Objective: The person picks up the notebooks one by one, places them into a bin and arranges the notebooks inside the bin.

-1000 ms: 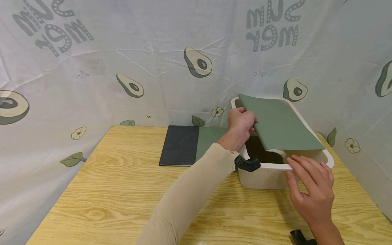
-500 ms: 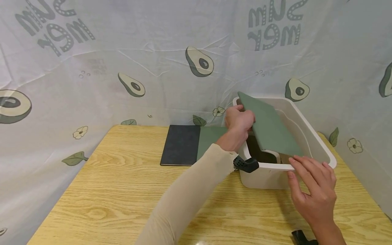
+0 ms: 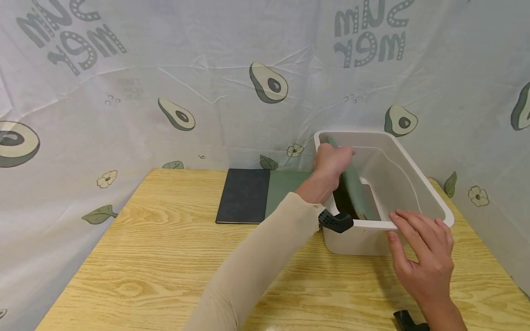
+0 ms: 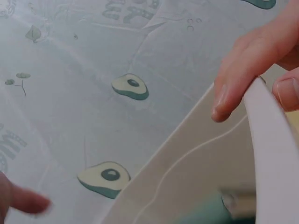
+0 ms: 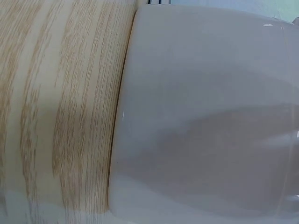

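Observation:
In the head view, my left hand point(image 3: 333, 165) reaches over the left side of a white plastic bin point(image 3: 414, 170) and holds a green notebook point(image 3: 359, 197) by its upper edge. The notebook is inside the bin, tilted steeply; the fingertips are mostly hidden. Its blurred end point(image 4: 205, 210) and part of my left thumb point(image 4: 28, 200) appear low in the left wrist view. My right hand point(image 3: 426, 257) grips the near rim, fingers inside and thumb outside. The bin's outer wall point(image 5: 210, 93) fills much of the right wrist view.
Left of the bin, a black notebook point(image 3: 244, 195) and another green notebook point(image 3: 285, 186) lie flat on the wooden table point(image 3: 165, 257). An avocado-print cloth point(image 3: 207, 82) hangs behind. A dark shape point(image 3: 343, 202) lies inside the bin's left side.
The green notebook has turned from lying across the bin's top to a steep tilt and gone down inside. My left hand has shifted slightly right; my right hand stays on the rim.

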A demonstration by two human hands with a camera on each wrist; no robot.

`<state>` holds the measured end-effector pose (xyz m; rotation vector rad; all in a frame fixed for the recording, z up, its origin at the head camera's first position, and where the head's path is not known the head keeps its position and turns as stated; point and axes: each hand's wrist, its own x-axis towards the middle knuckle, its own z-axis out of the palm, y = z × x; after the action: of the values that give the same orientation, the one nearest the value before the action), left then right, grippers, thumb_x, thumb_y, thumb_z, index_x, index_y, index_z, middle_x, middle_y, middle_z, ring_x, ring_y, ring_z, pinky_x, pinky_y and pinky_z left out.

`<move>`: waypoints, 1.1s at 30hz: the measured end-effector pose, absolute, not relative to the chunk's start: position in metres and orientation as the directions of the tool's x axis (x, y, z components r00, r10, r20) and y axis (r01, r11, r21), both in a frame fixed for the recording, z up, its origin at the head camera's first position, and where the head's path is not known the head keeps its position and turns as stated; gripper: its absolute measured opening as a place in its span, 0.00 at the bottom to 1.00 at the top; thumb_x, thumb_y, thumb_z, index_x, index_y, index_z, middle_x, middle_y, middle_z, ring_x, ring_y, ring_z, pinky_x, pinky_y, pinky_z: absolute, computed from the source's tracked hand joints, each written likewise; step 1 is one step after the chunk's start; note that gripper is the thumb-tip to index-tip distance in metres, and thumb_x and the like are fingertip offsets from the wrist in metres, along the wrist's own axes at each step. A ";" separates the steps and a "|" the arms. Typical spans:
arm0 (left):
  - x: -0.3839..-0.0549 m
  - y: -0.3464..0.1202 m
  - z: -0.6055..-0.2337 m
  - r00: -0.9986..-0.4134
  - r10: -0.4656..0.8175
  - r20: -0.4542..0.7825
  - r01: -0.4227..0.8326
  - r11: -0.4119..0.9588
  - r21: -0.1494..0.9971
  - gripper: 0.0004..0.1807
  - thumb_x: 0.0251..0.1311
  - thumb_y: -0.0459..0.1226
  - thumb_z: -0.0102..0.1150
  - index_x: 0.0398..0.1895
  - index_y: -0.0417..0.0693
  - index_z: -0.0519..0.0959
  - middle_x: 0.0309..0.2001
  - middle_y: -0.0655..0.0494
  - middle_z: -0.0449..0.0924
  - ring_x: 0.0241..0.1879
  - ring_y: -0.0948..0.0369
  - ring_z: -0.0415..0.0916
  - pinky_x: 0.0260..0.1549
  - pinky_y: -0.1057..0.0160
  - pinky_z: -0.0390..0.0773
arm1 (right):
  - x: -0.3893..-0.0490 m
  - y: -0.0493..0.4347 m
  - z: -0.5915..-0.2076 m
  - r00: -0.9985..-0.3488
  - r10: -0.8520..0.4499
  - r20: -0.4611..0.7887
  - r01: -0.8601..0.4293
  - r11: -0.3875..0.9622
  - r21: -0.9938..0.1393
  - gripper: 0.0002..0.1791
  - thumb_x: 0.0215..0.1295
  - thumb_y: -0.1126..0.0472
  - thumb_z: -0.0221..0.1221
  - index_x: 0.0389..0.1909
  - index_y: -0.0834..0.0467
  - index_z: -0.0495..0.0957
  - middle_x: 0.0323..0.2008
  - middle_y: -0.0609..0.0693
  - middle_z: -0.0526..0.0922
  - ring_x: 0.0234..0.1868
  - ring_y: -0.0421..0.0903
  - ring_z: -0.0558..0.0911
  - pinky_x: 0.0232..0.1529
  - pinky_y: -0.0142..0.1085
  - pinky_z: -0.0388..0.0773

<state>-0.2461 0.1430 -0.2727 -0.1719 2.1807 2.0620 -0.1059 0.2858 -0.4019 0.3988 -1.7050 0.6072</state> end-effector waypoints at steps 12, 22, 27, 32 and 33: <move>-0.239 0.141 -0.265 -0.921 0.307 -0.240 -0.266 -0.044 0.963 0.33 0.74 0.63 0.49 0.78 0.67 0.71 0.85 0.61 0.55 0.85 0.52 0.51 0.83 0.41 0.50 | -0.104 0.285 -0.403 -0.226 0.075 0.971 -0.558 0.807 -0.192 0.24 0.76 0.45 0.63 0.43 0.65 0.91 0.42 0.66 0.90 0.51 0.60 0.83 0.72 0.47 0.65; -0.236 0.143 -0.264 -0.907 0.326 -0.265 -0.273 0.024 0.962 0.37 0.74 0.67 0.43 0.80 0.65 0.68 0.85 0.63 0.53 0.85 0.55 0.49 0.83 0.43 0.49 | -0.106 0.287 -0.403 -0.236 0.067 0.969 -0.556 0.809 -0.191 0.25 0.76 0.45 0.62 0.44 0.65 0.91 0.43 0.66 0.90 0.51 0.61 0.82 0.72 0.47 0.64; -0.245 0.147 -0.275 -0.872 0.372 -0.319 -0.372 -0.080 0.925 0.40 0.75 0.67 0.41 0.80 0.56 0.64 0.84 0.56 0.54 0.83 0.53 0.50 0.84 0.40 0.43 | -0.105 0.287 -0.403 -0.242 0.057 0.969 -0.549 0.815 -0.186 0.25 0.77 0.45 0.62 0.44 0.65 0.91 0.43 0.66 0.90 0.51 0.61 0.82 0.72 0.46 0.64; -0.247 0.148 -0.270 -0.845 0.428 -0.320 -0.421 -0.164 0.892 0.42 0.74 0.68 0.41 0.83 0.58 0.60 0.82 0.53 0.54 0.81 0.51 0.51 0.83 0.38 0.41 | -0.105 0.288 -0.403 -0.235 0.055 0.971 -0.553 0.813 -0.180 0.25 0.77 0.45 0.62 0.44 0.65 0.91 0.42 0.66 0.90 0.51 0.61 0.82 0.72 0.47 0.64; -0.247 0.149 -0.266 -0.846 0.438 -0.303 -0.410 -0.173 0.895 0.42 0.74 0.69 0.40 0.83 0.60 0.59 0.82 0.54 0.53 0.82 0.51 0.50 0.83 0.37 0.41 | -0.105 0.288 -0.403 -0.234 0.055 0.971 -0.553 0.813 -0.179 0.25 0.77 0.45 0.62 0.44 0.65 0.91 0.42 0.66 0.90 0.50 0.62 0.82 0.72 0.47 0.64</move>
<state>-0.2468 0.1487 -0.2663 0.0324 1.5586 2.0561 -0.1052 0.2881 -0.4030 0.3896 -1.7255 0.5927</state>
